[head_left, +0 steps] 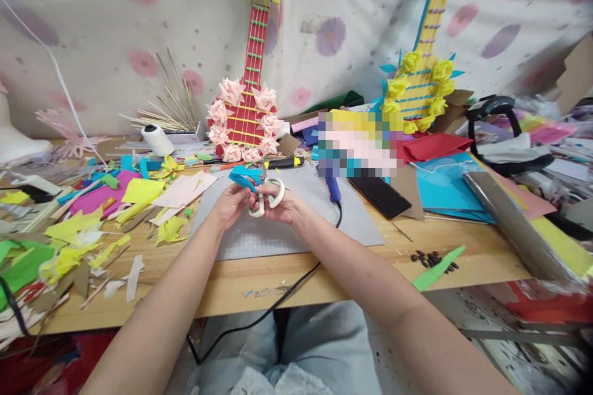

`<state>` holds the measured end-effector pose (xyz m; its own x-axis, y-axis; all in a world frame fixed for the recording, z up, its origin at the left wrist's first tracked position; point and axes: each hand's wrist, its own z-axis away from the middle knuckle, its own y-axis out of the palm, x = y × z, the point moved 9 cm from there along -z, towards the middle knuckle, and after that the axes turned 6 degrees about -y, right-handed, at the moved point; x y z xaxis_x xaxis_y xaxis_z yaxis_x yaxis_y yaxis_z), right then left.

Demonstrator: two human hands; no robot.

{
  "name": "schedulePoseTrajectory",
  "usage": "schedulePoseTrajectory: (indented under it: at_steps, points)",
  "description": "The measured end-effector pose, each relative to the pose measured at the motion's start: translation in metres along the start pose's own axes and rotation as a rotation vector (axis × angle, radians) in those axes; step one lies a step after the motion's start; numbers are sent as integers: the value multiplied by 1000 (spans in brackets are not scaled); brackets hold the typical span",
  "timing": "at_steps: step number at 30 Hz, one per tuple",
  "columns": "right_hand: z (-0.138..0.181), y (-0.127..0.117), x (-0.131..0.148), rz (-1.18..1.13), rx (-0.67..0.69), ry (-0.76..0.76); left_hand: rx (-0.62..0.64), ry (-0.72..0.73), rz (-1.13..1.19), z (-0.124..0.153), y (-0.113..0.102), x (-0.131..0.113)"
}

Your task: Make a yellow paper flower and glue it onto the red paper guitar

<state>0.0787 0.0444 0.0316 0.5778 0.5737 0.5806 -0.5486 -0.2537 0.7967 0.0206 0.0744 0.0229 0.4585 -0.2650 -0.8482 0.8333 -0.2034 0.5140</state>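
Note:
Over the grey cutting mat (296, 241), my left hand (231, 202) is closed on a piece of blue paper (245, 175). My right hand (282, 205) has its fingers through the white handles of a pair of scissors (277, 192). The scissor blades point away from me, up against the blue paper; how far they stand apart is too small to tell. Both hands are close together, almost touching. Just beyond them lies a black and yellow utility knife (283, 163). A blue glue gun (332, 185) rests to the right on the mat.
Paper scraps (74, 228) cover the table's left side. At the back stand a red paper guitar (245, 105) with pink flowers and a yellow one (419, 86). A black phone (380, 194), blue sheets (449, 185) and dark beads (433, 259) lie right. A black cord (278, 305) crosses the front edge.

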Motion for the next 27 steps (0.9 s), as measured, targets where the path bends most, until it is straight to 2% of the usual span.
schedulePoseTrajectory:
  at_steps: [4, 10, 13, 16, 19, 21, 24, 27]
  points:
    - [-2, 2, 1, 18, 13, -45, 60, -12, -36, -1, 1, -1]
    - [-3, -1, 12, 149, -61, -127, 20, 6, -52, 1, 4, -5]
    - [-1, -10, 29, 345, -141, -275, 40, 0, -55, 5, 8, -7]
    - [8, -23, 57, 692, -300, -529, 56, -44, -3, 10, 7, -8]
    - [23, -23, 80, 1090, -424, -737, -51, -114, 132, 12, -2, -8]
    - [29, -17, 84, 1271, -441, -783, -148, -161, 168, 11, -3, -6]
    - [33, -14, 82, 1372, -447, -773, -232, -219, 110, 8, 7, 0]
    - [32, -16, 79, 1399, -466, -765, -338, -202, 119, 4, 11, 6]
